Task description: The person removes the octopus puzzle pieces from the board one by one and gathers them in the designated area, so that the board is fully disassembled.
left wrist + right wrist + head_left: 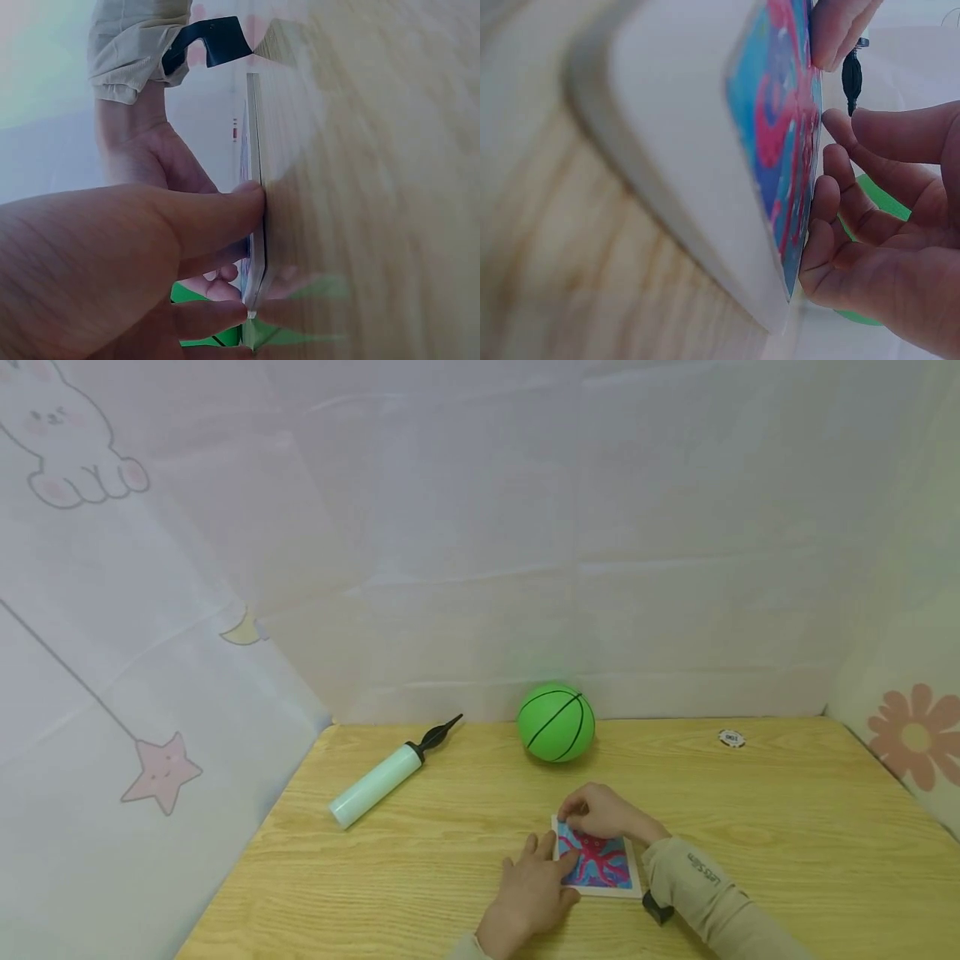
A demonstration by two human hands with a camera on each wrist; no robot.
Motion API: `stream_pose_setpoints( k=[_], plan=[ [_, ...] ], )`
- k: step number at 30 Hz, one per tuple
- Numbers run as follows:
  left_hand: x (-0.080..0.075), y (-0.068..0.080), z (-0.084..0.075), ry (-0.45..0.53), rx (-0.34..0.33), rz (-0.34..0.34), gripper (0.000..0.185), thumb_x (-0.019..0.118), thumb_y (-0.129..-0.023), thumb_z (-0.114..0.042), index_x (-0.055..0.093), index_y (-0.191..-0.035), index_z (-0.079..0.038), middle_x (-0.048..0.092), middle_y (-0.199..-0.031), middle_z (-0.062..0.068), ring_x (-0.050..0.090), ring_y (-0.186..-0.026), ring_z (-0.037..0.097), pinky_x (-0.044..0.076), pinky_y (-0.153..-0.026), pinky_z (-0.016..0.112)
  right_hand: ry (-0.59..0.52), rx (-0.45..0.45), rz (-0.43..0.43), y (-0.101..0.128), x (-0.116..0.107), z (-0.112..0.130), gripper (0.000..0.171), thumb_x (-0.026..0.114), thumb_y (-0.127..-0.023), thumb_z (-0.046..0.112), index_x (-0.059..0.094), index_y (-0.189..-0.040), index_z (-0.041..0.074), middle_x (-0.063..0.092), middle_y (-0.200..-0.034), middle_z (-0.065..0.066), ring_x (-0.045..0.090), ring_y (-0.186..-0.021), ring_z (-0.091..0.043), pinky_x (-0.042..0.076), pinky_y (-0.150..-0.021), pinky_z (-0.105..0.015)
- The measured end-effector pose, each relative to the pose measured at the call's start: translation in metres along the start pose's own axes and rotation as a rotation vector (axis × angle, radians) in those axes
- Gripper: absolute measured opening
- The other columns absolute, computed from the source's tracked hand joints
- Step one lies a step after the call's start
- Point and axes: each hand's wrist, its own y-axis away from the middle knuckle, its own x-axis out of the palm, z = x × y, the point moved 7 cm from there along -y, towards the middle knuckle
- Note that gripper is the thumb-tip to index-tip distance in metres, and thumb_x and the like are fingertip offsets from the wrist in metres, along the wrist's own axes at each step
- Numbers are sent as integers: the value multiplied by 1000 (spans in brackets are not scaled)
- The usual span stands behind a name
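A white-bordered picture board [598, 891] with a pink octopus on blue lies flat on the wooden table. My left hand [529, 888] rests at its left side, fingers spread: one finger lies over the picture and the thumb touches the near edge. In the left wrist view the left thumb [225, 214] presses the board's edge [256, 150]. Bent fingers of my right hand [600, 812] touch the picture near its far left corner. The right wrist view has the right thumb [904, 133] close to a fingertip; whether anything thin is pinched there cannot be told.
Behind the board sits a green ball [556, 723] with black lines, near the back wall. A pale mint hand pump [377, 785] with a black nozzle lies to the left. Toward the back right is a round black-and-white chip [732, 738]. Printed cloth walls [480, 568] enclose the table.
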Motion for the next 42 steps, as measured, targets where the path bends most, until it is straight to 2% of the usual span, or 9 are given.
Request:
stream_pose_setpoints(
  k=[9, 14, 26, 33, 42],
  plan=[
    [-1, 1, 2, 32, -9, 9, 47, 66, -88, -38, 58, -134, -31, 45, -143, 8, 43, -128, 39, 40, -85, 69, -28, 48, 11, 0, 1, 0, 12, 62, -86, -1, 70, -89, 8, 67, -89, -1, 53, -77, -13, 47, -70, -33],
    [-3, 1, 3, 64, -11, 2, 47, 68, -87, -36, 59, -133, -30, 45, -143, 13, 44, -128, 40, 40, -85, 69, -21, 28, 7, -1, 1, 0, 12, 62, -86, -2, 69, -89, 7, 65, -85, -2, 54, -75, -12, 47, -69, -31],
    [-6, 1, 1, 30, 3, -1, 47, 68, -86, -39, 59, -132, -32, 47, -141, 11, 45, -126, 37, 42, -83, 67, 5, -8, -14, 0, -1, 2, 9, 64, -86, 0, 67, -90, 8, 64, -86, -5, 57, -80, -12, 48, -72, -29],
    [-5, 0, 2, 3, 2, 13, 48, 67, -87, -42, 58, -132, -34, 47, -141, 9, 45, -126, 35, 42, -84, 66, -31, -12, -36, 1, -3, 3, 13, 66, -82, -3, 68, -92, 5, 65, -86, -3, 59, -79, -12, 50, -69, -28],
    [-3, 0, 3, -4, 5, 25, 49, 66, -87, -45, 57, -134, -35, 46, -142, 7, 45, -127, 34, 42, -85, 66, -62, -6, -37, 4, -4, 5, 11, 66, -84, -1, 68, -87, 9, 66, -84, -3, 60, -78, -12, 51, -70, -31]
  ],
)
